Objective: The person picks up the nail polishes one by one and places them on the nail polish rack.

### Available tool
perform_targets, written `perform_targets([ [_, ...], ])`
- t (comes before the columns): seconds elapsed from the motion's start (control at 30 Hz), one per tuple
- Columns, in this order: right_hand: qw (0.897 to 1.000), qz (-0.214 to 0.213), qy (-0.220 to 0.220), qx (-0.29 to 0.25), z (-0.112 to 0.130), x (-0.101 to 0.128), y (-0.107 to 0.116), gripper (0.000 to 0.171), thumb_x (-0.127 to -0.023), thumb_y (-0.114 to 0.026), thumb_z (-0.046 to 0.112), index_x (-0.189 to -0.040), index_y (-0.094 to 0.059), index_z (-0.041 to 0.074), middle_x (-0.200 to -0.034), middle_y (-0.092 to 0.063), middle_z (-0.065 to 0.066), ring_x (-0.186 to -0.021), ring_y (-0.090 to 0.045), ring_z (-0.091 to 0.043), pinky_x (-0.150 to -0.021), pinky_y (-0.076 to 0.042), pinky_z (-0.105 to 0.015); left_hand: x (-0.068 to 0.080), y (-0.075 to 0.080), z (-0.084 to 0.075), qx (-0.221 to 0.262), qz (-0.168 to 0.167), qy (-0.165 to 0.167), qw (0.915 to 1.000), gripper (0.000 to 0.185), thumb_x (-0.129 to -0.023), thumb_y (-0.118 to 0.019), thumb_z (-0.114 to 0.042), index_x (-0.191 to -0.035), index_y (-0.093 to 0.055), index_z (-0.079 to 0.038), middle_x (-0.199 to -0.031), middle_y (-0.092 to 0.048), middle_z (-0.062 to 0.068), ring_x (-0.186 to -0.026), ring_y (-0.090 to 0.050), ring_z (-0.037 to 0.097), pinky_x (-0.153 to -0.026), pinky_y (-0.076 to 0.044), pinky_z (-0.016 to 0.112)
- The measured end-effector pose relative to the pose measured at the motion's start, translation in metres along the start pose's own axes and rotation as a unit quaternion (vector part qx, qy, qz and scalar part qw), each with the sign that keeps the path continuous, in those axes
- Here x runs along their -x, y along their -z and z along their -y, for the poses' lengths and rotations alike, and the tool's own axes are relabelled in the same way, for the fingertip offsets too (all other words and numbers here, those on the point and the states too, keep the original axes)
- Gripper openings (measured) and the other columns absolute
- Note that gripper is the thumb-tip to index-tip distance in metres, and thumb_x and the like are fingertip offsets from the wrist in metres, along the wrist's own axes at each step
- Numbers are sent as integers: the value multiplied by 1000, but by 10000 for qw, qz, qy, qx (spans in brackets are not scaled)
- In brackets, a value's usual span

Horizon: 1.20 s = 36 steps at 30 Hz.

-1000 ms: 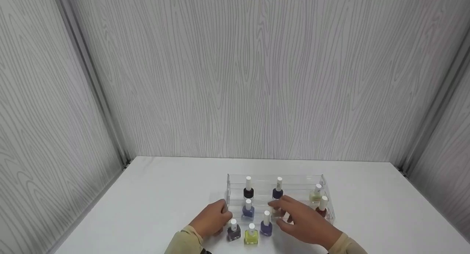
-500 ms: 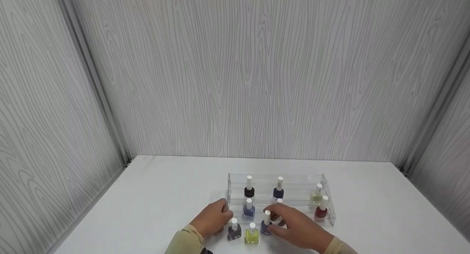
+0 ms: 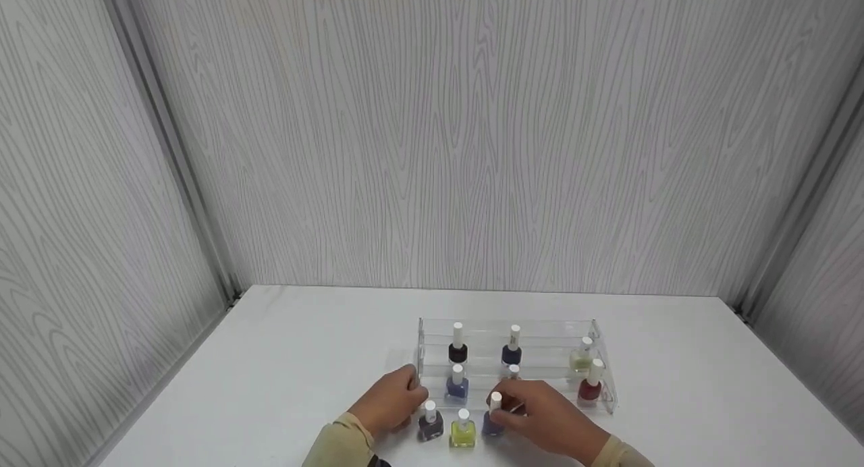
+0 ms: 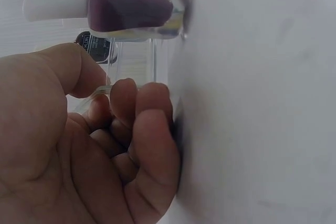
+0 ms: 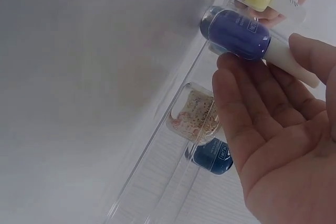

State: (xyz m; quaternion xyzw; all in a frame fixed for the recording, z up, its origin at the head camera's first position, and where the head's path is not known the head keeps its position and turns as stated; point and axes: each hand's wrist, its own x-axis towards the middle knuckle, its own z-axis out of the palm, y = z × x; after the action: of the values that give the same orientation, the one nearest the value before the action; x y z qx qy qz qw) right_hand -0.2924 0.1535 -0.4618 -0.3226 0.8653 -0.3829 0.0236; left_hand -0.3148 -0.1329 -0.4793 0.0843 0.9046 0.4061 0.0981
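Since a second ago your right hand point(image 3: 547, 416) has come off the rack and down onto the violet-blue bottle point(image 3: 492, 425), which now sits slightly nearer that hand. You pinch this bottle, thumb at its white cap and fingertips against the far side; it is in front of the clear rack point(image 3: 550, 352), and you cannot tell whether its base touches the table point(image 3: 324, 339). Your left hand point(image 3: 388, 401) stays put, thumb and curled fingers clamped on the rack's left edge.

Just right of your left fingers stands the plum bottle point(image 3: 430, 426); the yellow bottle point(image 3: 463, 434) stands between it and your right thumb. In the rack, the glitter bottle point(image 5: 195, 114) is just beyond your right index finger, the navy bottle point(image 3: 511, 354) farther past it. The red bottle point(image 3: 589, 390) is to the right of your right fingers.
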Motion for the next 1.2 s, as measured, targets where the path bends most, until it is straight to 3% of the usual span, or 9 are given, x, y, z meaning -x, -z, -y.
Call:
perform_targets([
  [0.2,10000,68,-35,29,-1,-1,0,6,-96,-74,22,-96,-68,21,-93,-70,15,-89,-69,-4,-79,-57,-27,-1,0,0,-86,-27,-12,10000,13,-95,-54,-22,-89,-49,-12,-75,-55,2,-59,-52,14,-55,-43,30],
  [0.77,9996,121,-4,247,0,3,10,8,-97,-73,28,-99,-70,21,-88,-68,17,-84,-65,-2,-76,-56,-26,2,0,-3,-141,-80,-98,9998,14,-95,-57,-22,-89,-49,-12,-76,-54,2,-60,-53,15,-57,-41,31],
  [1.03,9996,102,75,241,3,3,19,13,-97,-74,26,-99,-69,15,-86,-68,14,-81,-63,-2,-72,-55,-26,1,1,-2,-153,-21,-48,9999,13,-95,-55,-22,-90,-49,-12,-76,-55,3,-60,-52,15,-57,-41,32],
  [1.2,9996,103,77,254,2,3,24,9,-98,-72,28,-99,-67,20,-89,-69,15,-85,-65,-3,-75,-56,-27,0,0,-1,-184,17,-5,9998,14,-96,-55,-23,-89,-49,-12,-75,-55,2,-60,-52,15,-56,-41,32],
])
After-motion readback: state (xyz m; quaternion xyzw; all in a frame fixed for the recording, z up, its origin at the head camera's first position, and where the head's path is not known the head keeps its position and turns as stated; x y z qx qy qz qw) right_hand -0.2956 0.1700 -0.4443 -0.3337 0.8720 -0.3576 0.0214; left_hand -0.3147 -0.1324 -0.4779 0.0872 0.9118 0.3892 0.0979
